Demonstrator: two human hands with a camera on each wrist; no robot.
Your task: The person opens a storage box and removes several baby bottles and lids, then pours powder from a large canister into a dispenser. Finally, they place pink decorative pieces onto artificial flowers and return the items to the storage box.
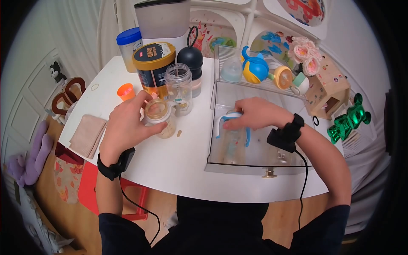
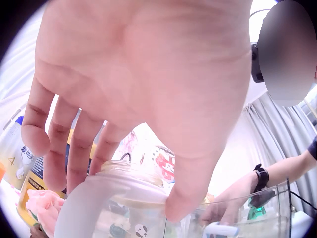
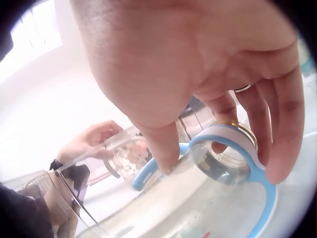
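My left hand (image 1: 127, 123) grips a clear baby bottle (image 1: 163, 127) near its open, amber-tinted neck, thumb on one side and fingers on the other. This bottle has a pale handle (image 2: 81, 208) and small printed figures. Across the table, my right hand (image 1: 257, 114) reaches into a clear storage box (image 1: 272, 146). There it holds a second clear baby bottle (image 3: 218, 166) by the neck, which carries a blue and white handle ring (image 3: 267, 196). Thumb and fingers sit on opposite sides of that ring. The lower part of this bottle shows faintly through the box.
Behind the left hand stand another clear bottle (image 1: 180, 91), a formula tub (image 1: 155, 68), a black-topped bottle (image 1: 190, 59) and a blue-lidded canister (image 1: 128, 46). An orange cup (image 1: 126, 91) and a folded cloth (image 1: 88, 135) lie left. A blue-yellow cup (image 1: 255, 68) stands on the rack behind the box.
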